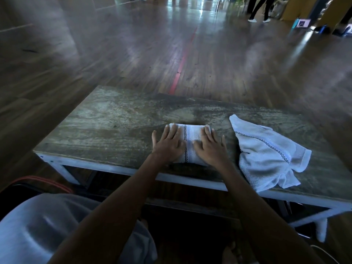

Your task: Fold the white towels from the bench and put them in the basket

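A small folded white towel (pixel 192 136) with a dark checked stripe lies on the worn wooden bench (pixel 114 126), near its front edge. My left hand (pixel 167 144) lies flat on the towel's left half, fingers spread. Flat on its right half rests my right hand (pixel 210 147), fingers also apart. Both palms press down on the cloth rather than grip it. A second white towel (pixel 266 153), unfolded and crumpled, lies to the right and hangs slightly over the bench's front edge. No basket is in view.
The bench has a white metal frame (pixel 106 166). A wooden floor with a red line (pixel 182 60) stretches beyond it. A person's legs (pixel 259 10) stand far back at the right. My knee in grey cloth (pixel 47 225) fills the lower left.
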### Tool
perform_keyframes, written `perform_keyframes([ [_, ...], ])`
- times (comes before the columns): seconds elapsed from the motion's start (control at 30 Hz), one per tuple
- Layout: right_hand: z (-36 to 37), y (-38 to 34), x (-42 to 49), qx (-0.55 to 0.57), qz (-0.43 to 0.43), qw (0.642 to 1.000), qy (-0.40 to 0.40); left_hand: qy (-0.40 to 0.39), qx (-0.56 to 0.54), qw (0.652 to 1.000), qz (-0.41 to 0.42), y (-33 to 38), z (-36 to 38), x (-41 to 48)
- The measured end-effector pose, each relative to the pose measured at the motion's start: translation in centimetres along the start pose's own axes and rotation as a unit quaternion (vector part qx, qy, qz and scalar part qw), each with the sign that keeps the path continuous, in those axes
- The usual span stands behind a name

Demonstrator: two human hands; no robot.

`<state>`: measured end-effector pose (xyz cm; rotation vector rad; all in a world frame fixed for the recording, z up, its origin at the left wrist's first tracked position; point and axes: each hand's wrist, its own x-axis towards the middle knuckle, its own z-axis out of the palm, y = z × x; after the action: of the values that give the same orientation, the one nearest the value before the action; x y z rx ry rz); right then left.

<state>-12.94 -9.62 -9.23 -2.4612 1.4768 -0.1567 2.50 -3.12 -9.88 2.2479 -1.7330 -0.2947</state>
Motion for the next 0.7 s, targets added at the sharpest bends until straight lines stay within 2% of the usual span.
perform_keyframes([
  [0.1, -0.1, -0.1, -0.2, 0.109, 0.088, 0.990, -0.003, -0.003, -0.070, 0.994, -0.084, -0.5, 0.2, 0.7],
  [0.2, 0.0, -0.6, -0.8, 0.156, 0.145, 0.977, 0.012, 0.000, -0.118, 0.980, -0.163, 0.2, 0.3, 0.3],
  [0.33, -0.7, -1.4, -1.7, 0.248, 0.213, 0.945, 0.019, 0.085, -0.214, 0.949, -0.214, 1.8, -0.5, -1.3],
  [0.43, -1.1, -1.8, -3.6, 0.302, 0.181, 0.935, 0.029, 0.129, -0.337, 0.908, -0.213, 2.0, -1.4, -3.6],
  [0.5, -1.3, -2.4, -4.8, 0.393, 0.134, 0.906, 0.083, 0.159, -0.429, 0.868, -0.193, 2.0, -2.1, -5.3],
  [0.7, -4.3, -7.1, -9.2, 0.482, 0.039, 0.866, 0.128, 0.267, -0.511, 0.804, -0.146, 0.3, -6.6, -10.6],
])
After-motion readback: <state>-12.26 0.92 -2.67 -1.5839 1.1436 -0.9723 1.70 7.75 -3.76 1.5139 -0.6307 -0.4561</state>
